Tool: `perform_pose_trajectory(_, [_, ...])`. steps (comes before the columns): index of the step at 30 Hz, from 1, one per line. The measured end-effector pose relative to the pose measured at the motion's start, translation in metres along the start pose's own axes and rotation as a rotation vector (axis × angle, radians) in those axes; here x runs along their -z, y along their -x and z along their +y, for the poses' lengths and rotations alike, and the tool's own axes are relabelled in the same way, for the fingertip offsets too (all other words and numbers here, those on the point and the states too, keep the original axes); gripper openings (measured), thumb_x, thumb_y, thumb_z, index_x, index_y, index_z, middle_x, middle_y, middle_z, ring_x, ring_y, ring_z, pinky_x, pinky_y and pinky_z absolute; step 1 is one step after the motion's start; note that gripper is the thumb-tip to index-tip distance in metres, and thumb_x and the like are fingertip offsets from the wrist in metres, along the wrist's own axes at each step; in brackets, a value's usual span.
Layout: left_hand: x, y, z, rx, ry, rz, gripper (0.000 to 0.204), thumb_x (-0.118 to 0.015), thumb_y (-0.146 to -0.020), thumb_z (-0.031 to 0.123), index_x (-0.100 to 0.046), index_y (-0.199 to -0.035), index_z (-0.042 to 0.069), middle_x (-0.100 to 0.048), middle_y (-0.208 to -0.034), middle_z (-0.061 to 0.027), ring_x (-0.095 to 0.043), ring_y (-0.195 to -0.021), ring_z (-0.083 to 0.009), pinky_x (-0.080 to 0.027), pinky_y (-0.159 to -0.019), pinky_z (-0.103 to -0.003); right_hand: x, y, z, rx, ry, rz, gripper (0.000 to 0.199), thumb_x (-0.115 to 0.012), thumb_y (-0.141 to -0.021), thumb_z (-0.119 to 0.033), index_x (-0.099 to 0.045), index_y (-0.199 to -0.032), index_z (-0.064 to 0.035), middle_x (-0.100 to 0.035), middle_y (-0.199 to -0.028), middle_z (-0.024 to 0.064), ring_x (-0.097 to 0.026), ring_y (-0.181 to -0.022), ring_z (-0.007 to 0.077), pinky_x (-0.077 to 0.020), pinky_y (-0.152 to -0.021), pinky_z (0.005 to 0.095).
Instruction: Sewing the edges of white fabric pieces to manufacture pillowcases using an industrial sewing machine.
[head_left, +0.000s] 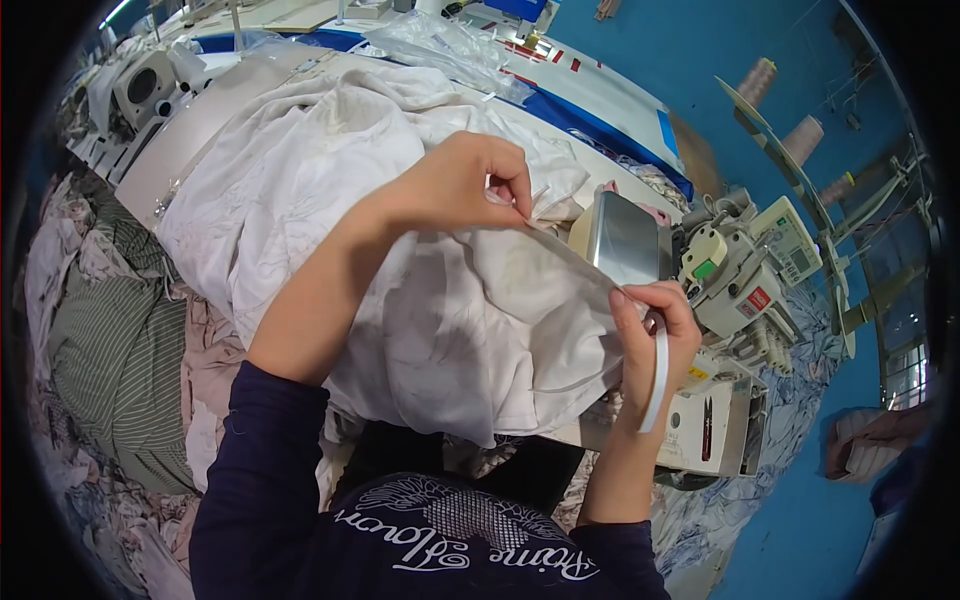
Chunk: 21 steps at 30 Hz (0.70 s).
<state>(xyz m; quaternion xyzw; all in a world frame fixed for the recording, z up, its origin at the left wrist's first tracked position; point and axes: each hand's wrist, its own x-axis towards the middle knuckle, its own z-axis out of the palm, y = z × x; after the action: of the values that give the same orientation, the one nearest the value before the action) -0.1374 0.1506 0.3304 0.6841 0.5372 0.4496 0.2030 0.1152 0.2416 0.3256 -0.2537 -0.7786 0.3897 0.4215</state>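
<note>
A white cloth (540, 290), with faint greyish patches, hangs from both my hands over the front of the worktable. My left hand (465, 185) pinches its upper edge between thumb and fingertips. Lower and to the right, my right hand (655, 325) grips the other end of that edge, which runs taut between the two. From the right hand's fingers a narrow white strip (657, 385) curves down past the wrist; where its upper end goes is hidden. Behind my left arm, more white fabric (300, 150) lies heaped on the table.
A sewing machine (735, 270) with a small display stands at the right, beside a metal-topped box (625, 240). Thread cones (803, 138) sit on a stand above it. Thin tweezers-like tool (707, 430) lies on the machine's base. Striped green cloth (120, 350) is piled at left.
</note>
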Motion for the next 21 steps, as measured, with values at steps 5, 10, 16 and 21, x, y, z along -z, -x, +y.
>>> perform_pose_trajectory(5, [-0.016,0.001,0.005,-0.813,-0.986,0.689,0.009,-0.06,-0.068,0.008,-0.052,-0.066,0.013,-0.055,-0.067,0.0034,-0.053,-0.06,-0.0124,-0.043,-0.081,-0.03,-0.006,0.006,0.012,0.311,0.164,0.223,0.012,-0.068,-0.065,0.004,-0.062,-0.074,-0.0014,-0.052,-0.078,0.0054,-0.05,-0.069,0.0133,-0.0382,-0.061,0.0228])
perform_pose_trajectory(10, [-0.017,0.004,0.003,-0.841,-1.057,0.745,0.012,-0.058,-0.072,0.012,-0.048,-0.066,0.016,-0.055,-0.067,0.006,-0.051,-0.058,-0.0086,-0.042,-0.082,-0.028,-0.006,0.007,0.012,0.348,0.208,0.244,0.012,-0.067,-0.065,0.004,-0.062,-0.073,-0.0019,-0.052,-0.078,0.0057,-0.05,-0.068,0.0137,-0.039,-0.06,0.0234])
perform_pose_trajectory(16, [-0.017,0.003,0.003,-0.853,-1.059,0.76,0.014,-0.057,-0.073,0.011,-0.047,-0.065,0.017,-0.054,-0.067,0.0071,-0.051,-0.058,-0.0076,-0.041,-0.083,-0.027,-0.006,0.007,0.01,0.325,0.205,0.244,0.012,-0.067,-0.065,0.005,-0.062,-0.073,-0.0019,-0.052,-0.077,0.0054,-0.049,-0.067,0.0131,-0.0387,-0.06,0.0229])
perform_pose_trajectory(21, [-0.017,0.005,0.001,-0.84,-1.068,0.761,0.014,-0.058,-0.072,0.011,-0.048,-0.065,0.017,-0.054,-0.066,0.0078,-0.051,-0.058,-0.0069,-0.04,-0.084,-0.028,-0.007,0.007,0.011,0.334,0.194,0.245,0.012,-0.068,-0.065,0.005,-0.062,-0.073,-0.0017,-0.052,-0.077,0.0052,-0.049,-0.066,0.0128,-0.0386,-0.059,0.0226])
